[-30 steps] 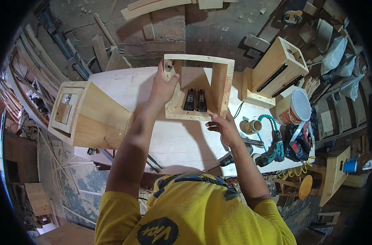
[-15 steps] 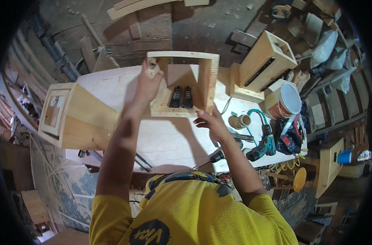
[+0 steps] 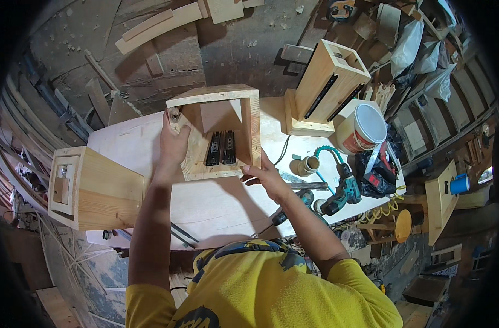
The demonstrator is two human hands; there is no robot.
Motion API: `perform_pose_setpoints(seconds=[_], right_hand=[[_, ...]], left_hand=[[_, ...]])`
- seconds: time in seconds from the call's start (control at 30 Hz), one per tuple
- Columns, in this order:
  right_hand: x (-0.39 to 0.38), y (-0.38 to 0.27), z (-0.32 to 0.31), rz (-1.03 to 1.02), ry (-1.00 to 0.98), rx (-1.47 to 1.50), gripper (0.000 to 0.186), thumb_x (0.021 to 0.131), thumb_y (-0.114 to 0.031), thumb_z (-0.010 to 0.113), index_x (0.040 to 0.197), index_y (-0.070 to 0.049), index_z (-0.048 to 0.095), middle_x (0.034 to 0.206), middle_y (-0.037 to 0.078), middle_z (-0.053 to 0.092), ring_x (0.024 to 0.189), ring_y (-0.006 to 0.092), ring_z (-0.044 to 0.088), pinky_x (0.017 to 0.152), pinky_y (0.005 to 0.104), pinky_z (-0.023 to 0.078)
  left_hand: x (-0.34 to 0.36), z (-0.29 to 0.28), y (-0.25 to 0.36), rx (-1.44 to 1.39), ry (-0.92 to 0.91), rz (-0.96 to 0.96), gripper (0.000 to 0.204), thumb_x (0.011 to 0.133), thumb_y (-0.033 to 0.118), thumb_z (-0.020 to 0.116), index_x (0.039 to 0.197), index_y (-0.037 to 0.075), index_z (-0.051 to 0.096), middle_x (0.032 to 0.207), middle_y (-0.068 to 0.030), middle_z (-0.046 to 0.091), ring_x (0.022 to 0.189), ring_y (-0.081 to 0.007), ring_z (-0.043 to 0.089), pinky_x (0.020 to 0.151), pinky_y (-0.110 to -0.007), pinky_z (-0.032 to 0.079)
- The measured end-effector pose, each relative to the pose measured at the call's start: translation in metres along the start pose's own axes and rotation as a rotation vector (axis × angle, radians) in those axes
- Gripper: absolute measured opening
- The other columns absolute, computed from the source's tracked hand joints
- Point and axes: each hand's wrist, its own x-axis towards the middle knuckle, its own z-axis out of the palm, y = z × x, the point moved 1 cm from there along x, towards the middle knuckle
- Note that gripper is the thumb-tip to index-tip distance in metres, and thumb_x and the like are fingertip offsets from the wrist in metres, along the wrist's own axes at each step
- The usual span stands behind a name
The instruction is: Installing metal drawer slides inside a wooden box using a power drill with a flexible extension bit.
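An open wooden box stands at the middle of the worktable, its open side toward me. Two black metal drawer slides lie side by side inside it. My left hand grips the box's left wall, thumb on the near edge, beside a dark knot in the wood. At the lower right corner, my right hand holds the box with bent fingers; part of that hand is hidden behind the wall. Close by my right forearm lies a screwdriver-like tool with a dark handle.
Another wooden box lies at the left. A tall wooden unit with black slides stands back right, near a white bucket. A teal drill, a jar and a black plastic bag crowd the table's right side.
The whole view has shifted, so most things appear farther left. The box, with both hands still on it, has come slightly nearer to me.
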Motion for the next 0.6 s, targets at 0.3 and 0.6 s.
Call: perform_pose_setpoints(seconds=[0.3, 0.6], right_hand=[[0.002, -0.006, 0.001, -0.012, 0.014, 0.053, 0.089, 0.086, -0.018, 0.067, 0.152, -0.018, 0.008, 0.108, 0.009, 0.059, 0.08, 0.0171, 0.061, 0.067, 0.0313, 0.053], [0.009, -0.006, 0.002, -0.012, 0.017, 0.021, 0.072, 0.087, -0.024, 0.065, 0.144, -0.014, 0.023, 0.11, 0.009, 0.059, 0.08, 0.0189, 0.063, 0.071, 0.0329, 0.053]], left_hand=[[0.01, 0.003, -0.004, 0.06, 0.012, 0.008, 0.066, 0.084, 0.014, 0.06, 0.143, 0.006, 0.031, 0.127, -0.0184, 0.055, 0.119, -0.0314, 0.054, 0.1, -0.037, 0.04], [0.016, 0.001, 0.004, 0.05, 0.005, 0.017, 0.067, 0.084, 0.014, 0.061, 0.142, 0.004, 0.029, 0.131, -0.0205, 0.053, 0.124, -0.032, 0.05, 0.103, -0.038, 0.038]])
